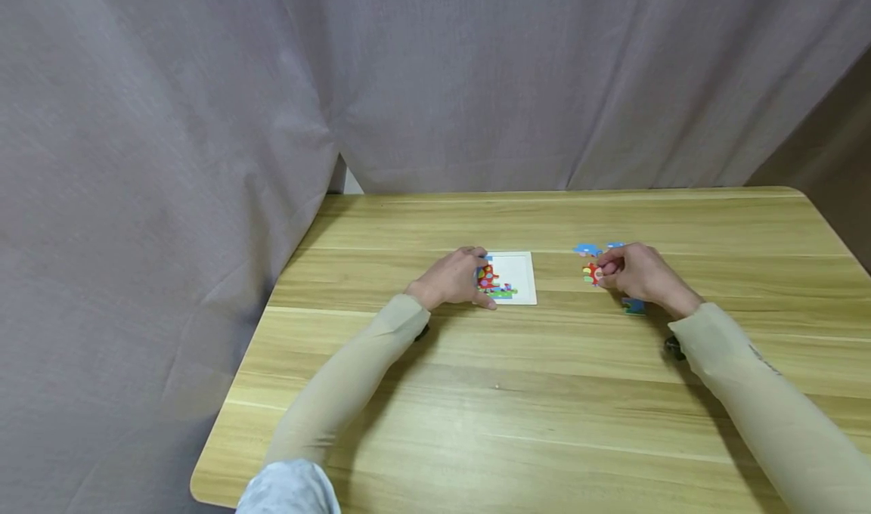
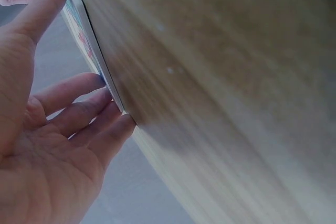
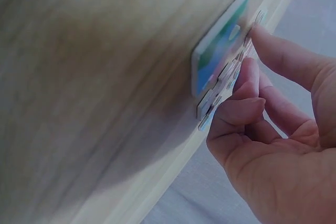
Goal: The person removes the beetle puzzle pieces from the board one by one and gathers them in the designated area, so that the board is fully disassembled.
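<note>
Red piece [image 1: 590,274] of a jigsaw sits toward the right of the counter [image 1: 503,408], at the fingertips of the right hand [image 1: 643,276]. From where I stand, that grip is narrow, thumb and fingers drawn together on the piece's right edge; whether it is off the wood, I can't tell. Yellow and green spots show on its red.

Close round it lie other pieces: a blue piece [image 1: 587,249] just beyond, a second blue piece [image 1: 615,245] beside that, partly behind the knuckles, and a blue-green piece [image 1: 633,306] on the near side, under the hand's shadow. Seen from the right wrist, several thin pieces lie close together by the fingers, too foreshortened to count.

Well apart to the left is the white tray [image 1: 522,278], flat on the counter. Joined pieces [image 1: 487,277], red, blue and green, fill its left side and run along its near edge; white base shows over the rest. The left hand [image 1: 450,278] holds the tray by its left end, its grip spread, thumb at the near edge and fingers toward the far one, covering some of the picture.

Beige sleeves [image 1: 361,370] cover both forearms, with a pale patterned cuff [image 1: 289,490] at the left elbow. Behind the counter hangs a grey curtain [image 1: 476,83], creased and reaching round the left side
</note>
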`<state>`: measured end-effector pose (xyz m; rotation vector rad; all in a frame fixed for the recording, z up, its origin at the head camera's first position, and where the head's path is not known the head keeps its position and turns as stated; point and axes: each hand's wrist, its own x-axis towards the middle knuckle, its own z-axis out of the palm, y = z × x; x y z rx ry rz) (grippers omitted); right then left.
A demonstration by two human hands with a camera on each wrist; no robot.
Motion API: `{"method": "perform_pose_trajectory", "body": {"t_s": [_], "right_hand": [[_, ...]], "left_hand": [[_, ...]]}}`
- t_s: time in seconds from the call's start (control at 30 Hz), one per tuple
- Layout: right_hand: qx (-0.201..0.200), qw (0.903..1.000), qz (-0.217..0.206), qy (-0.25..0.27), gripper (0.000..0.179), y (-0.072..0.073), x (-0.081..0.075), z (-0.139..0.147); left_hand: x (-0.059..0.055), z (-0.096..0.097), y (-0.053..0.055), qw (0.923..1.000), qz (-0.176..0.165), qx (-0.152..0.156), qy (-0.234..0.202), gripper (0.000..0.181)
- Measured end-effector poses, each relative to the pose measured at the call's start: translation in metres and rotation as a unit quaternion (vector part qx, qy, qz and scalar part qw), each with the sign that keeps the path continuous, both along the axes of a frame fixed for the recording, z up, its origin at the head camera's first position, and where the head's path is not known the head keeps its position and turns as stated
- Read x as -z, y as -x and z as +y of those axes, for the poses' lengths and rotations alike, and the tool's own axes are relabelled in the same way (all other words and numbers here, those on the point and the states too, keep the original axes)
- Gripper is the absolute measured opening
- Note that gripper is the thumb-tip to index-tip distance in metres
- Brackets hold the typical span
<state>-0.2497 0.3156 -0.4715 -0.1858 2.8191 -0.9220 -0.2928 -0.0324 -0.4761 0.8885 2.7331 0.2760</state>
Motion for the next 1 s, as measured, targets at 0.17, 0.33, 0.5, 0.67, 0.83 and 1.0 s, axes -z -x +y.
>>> {"method": "perform_pose_trajectory", "body": {"t_s": [0.17,0.33,0.5,0.67,0.83,1.0], "right_hand": [[-0.002,1.0,0.007,-0.004,0.027,-0.002,-0.002,-0.004],[-0.017,0.9998,-0.001,0.009,0.028,-0.005,-0.006,-0.017],[-0.036,0.9989,0.007,0.029,0.032,-0.005,-0.011,-0.036],[-0.056,0.9975,0.029,0.032,0.029,-0.003,-0.01,-0.056],[-0.065,0.9971,0.03,0.027,0.023,-0.001,-0.003,-0.075],[-0.078,0.9959,0.037,0.026,0.016,-0.002,0.001,-0.092]], "left_hand": [[-0.001,0.0,-0.001,1.0,0.001,0.002,-0.001,0.089],[0.0,-0.001,0.0,1.0,0.004,0.004,0.0,0.089],[-0.001,-0.001,0.0,1.0,-0.001,0.004,-0.002,0.089],[-0.001,-0.003,0.0,1.0,0.001,0.005,0.0,0.089],[-0.001,-0.003,0.0,1.0,0.001,0.007,0.004,0.09],[-0.002,-0.002,0.0,1.0,0.001,0.006,0.003,0.09]]}}
